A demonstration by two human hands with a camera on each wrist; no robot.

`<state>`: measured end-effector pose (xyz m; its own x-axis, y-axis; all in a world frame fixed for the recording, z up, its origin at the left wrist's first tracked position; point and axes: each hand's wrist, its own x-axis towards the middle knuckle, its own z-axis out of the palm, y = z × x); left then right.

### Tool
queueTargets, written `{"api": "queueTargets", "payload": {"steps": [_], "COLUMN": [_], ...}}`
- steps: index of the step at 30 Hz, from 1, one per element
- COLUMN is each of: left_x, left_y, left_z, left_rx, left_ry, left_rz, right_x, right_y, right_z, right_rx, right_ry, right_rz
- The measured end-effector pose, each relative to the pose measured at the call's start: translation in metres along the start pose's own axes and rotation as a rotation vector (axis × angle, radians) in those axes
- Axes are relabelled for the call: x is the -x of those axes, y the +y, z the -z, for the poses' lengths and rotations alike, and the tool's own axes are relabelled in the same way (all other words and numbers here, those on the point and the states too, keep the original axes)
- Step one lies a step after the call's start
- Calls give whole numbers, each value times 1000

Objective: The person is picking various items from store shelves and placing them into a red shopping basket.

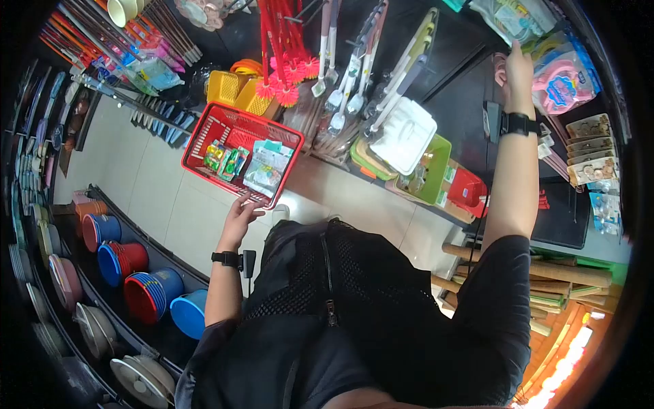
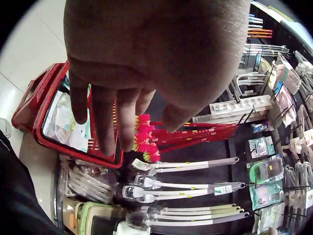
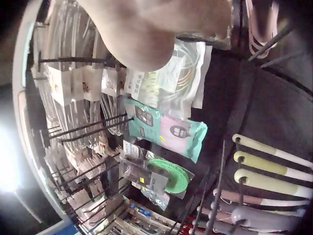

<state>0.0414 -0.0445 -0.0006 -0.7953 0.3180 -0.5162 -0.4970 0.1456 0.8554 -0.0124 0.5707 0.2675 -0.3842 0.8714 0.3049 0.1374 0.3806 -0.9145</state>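
Note:
My left hand point(image 1: 240, 218) is at the near rim of a red shopping basket point(image 1: 194, 160), fingers loosely extended. In the left wrist view these fingers point(image 2: 105, 117) overlap the basket's edge, with nothing held between them. Inside the basket lie a clear packet point(image 1: 266, 174) and small green-and-yellow packs point(image 1: 228, 160). My right hand point(image 1: 519, 75) reaches up to the hanging goods, its tip right at a clear packet point(image 1: 512, 24). The right wrist view shows the palm point(image 3: 156, 29) over a clear, white-edged packet point(image 3: 188, 73); my fingers are mostly hidden, so I cannot tell whether they grip it.
Long-handled brushes point(image 1: 347, 88) and red-handled brushes point(image 1: 286, 68) hang ahead. Pink packaged goods point(image 1: 562, 85) hang beside my right wrist. Green and white bins point(image 1: 436, 160) stand below the rack. Buckets point(image 1: 153, 293) line the left shelf. Metal hooks point(image 3: 88, 125) stick out of the rack.

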Motion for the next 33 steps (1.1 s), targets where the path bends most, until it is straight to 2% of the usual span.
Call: {"api": "queueTargets", "payload": {"steps": [1,2,3,5,6,10,13,15,17,19,20,21,22,23,24,27,28,33], "left_x": [-3,-5,-7,-13,-16,-46,-69,-91,-114,-142,-165,-180,-192,-204,-215,-274,-256,-274], "left_y": [-3,-7,-12,-12,-9,-13,0,-1,-4,-13,-34,-41,-45,-49,-54,-114,-88,-97], "left_z": [5,11,18,28,32,66,84,97,109,119,128,131,132,133,132,147,133,125], "left_rx": [-1,-17,-35,-62,-87,-120,-176,-130,-150,-178,-129,-133,-271,-412,-417,-542,-478,-698], "left_ry": [1,-16,-36,-37,-46,-118,-133,-155,-201,-262,-299,-313,-316,-319,-305,-394,-339,-434], "left_rz": [12,17,22,58,88,122,139,134,159,191,200,205,214,219,240,205,260,306], "right_x": [-2,-20,3,68,63,163,217,252,281,326,343,360,375,388,400,430,440,482], "right_y": [16,41,39,20,47,25,39,58,108,94,97,105,109,111,111,108,106,92], "right_z": [4,15,14,11,19,16,15,9,16,2,2,1,0,0,-1,0,3,16], "right_rx": [-61,-24,-16,-5,-82,-223,-251,-198,-78,-48,-40,-21,-3,2,18,55,58,133], "right_ry": [-40,-195,-197,-22,-77,-125,-210,-256,-321,-348,-336,-332,-326,-311,-299,-249,-240,-164], "right_rz": [39,-28,-43,215,137,49,-26,-144,-295,-452,-459,-544,-631,-639,-672,-749,-763,-854]}}
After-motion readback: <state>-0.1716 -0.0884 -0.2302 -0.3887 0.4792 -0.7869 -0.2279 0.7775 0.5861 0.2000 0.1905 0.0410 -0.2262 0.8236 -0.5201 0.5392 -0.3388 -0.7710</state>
